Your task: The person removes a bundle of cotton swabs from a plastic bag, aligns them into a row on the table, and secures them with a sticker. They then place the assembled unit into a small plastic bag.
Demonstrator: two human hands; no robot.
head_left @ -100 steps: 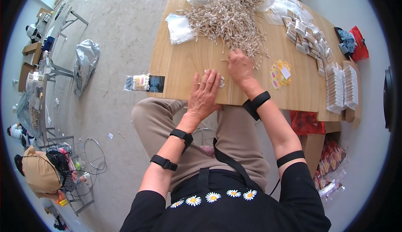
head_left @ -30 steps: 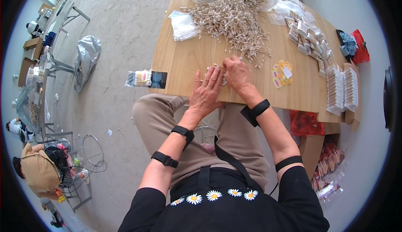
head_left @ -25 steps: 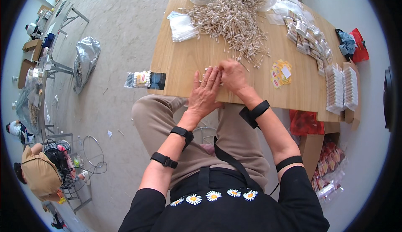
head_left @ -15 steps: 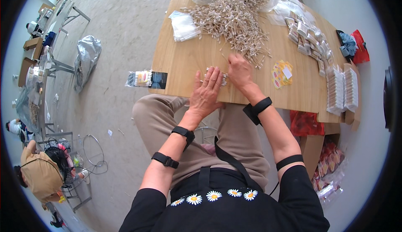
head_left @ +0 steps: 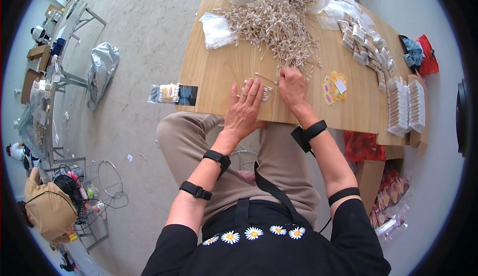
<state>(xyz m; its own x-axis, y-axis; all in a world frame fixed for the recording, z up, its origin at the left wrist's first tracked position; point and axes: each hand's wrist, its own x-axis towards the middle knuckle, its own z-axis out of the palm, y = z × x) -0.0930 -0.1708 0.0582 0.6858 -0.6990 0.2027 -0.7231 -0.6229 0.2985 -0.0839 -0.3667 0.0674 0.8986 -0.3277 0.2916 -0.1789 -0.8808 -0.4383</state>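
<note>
My left hand [head_left: 243, 108] lies flat with fingers stretched out over a small row of cotton swabs [head_left: 266, 94] near the table's front edge. White tips stick out on both sides of the fingers. Just beyond the fingertips one loose swab [head_left: 265, 78] lies slantwise on the wood. To the right, my right hand [head_left: 293, 88] is closed, its fingers curled at the near edge of a large heap of cotton swabs [head_left: 271, 22]. Whatever the curled fingers pinch is hidden.
On the wooden table [head_left: 214, 72] are clear plastic bags [head_left: 217, 31], yellow cards [head_left: 334, 88] and many packed swab boxes [head_left: 368, 47]. A filled pack [head_left: 170, 93] overhangs the left edge beside a black plate [head_left: 187, 96]. Another person [head_left: 50, 209] sits at far left.
My right hand has shifted slightly right and toward me. A single swab now shows lying beyond my left fingertips. The left hand stays in place.
</note>
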